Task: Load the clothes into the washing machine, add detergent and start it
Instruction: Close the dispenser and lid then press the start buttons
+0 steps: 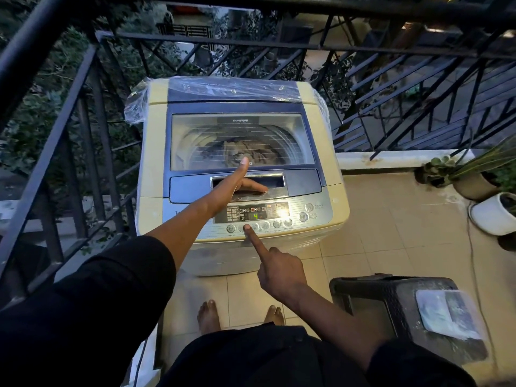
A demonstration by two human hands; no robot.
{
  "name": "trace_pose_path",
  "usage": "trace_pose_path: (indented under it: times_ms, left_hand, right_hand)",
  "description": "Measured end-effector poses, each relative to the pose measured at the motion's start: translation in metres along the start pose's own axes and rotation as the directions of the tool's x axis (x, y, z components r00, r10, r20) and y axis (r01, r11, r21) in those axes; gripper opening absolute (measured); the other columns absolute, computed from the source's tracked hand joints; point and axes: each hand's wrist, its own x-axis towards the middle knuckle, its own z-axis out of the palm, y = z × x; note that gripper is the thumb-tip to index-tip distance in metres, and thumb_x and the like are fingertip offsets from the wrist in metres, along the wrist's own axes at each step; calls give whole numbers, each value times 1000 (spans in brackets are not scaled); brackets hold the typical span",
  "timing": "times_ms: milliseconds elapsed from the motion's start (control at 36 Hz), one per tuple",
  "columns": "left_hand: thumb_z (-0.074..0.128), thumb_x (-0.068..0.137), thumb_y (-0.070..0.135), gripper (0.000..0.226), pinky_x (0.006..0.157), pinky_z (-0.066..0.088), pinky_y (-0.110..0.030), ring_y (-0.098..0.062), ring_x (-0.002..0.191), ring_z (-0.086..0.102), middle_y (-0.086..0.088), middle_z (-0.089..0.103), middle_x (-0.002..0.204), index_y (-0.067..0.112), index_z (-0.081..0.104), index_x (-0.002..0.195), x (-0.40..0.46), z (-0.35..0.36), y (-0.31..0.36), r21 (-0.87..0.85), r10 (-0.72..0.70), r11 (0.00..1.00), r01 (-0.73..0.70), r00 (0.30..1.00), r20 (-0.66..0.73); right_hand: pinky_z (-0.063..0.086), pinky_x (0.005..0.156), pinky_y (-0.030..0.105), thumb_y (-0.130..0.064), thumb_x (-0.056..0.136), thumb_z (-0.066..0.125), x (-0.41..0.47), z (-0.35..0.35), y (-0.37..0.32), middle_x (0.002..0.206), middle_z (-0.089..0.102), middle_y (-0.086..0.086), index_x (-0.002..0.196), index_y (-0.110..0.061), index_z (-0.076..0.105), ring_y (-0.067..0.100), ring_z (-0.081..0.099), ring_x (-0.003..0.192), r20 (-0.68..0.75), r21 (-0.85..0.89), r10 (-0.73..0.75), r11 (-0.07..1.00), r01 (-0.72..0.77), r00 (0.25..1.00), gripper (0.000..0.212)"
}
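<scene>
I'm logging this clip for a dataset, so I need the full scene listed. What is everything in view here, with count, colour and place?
washing machine: one, cream and blue, centre, lid shut, clothes seen through the lid window
control panel: one, silver, front edge of the machine, display lit
plastic wrap: one sheet, clear, over the machine's back
railing: one, black metal, left and behind
stool: one, dark, lower right on the tiled floor
packet: one, whitish, on the stool
plant pots: at least two, beige and white, right edge
feet: two, bare, on the tiles
left hand: fingers in the lid's handle recess
right hand: forefinger on a panel button
</scene>
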Motion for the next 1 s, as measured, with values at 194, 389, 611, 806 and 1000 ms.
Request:
trace_pose_path:
  times_ms: [194,389,611,806,1000]
  left_hand:
    - [4,101,72,92,122,33,-50,-14,117,68,2,77,118,22,79,118,-4,2,3,-14,6,1000,-6,1000,-3]
    - [6,102,70,90,120,39,-44,-9,109,71,1,78,117,18,78,119,-4,4,4,-36,11,999,-11,1000,-16]
    - [7,103,69,89,118,40,-42,-12,111,71,0,77,118,17,77,121,-4,4,3,-36,11,999,-12,1000,-16]
    - [8,104,67,87,118,39,-43,-12,112,70,1,77,119,19,78,120,-6,5,3,-19,15,1000,-15,1000,-25]
    - [8,104,67,86,119,38,-44,-4,103,72,4,78,116,20,78,120,-7,6,4,-13,17,1000,-18,1000,-24]
  right_hand:
    - [59,61,42,-19,96,55,-10,5,20,85,64,9,151,-51,-34,27,61,62,-39,-8,72,997,-72,997,110]
    - [60,61,39,-21,97,57,-14,2,47,83,66,5,151,-52,-33,21,61,61,-87,5,146,989,-147,985,109]
    - [59,61,36,-25,98,58,-14,-2,64,84,67,3,150,-50,-36,17,60,62,-108,8,212,977,-213,971,110]
    - [60,62,38,-25,98,59,-13,-6,77,81,64,3,150,-50,-36,18,60,62,-133,26,283,959,-283,950,112]
    - [51,54,31,-22,96,59,-11,-13,83,76,62,2,151,-50,-35,14,52,55,-132,14,291,956,-292,948,112]
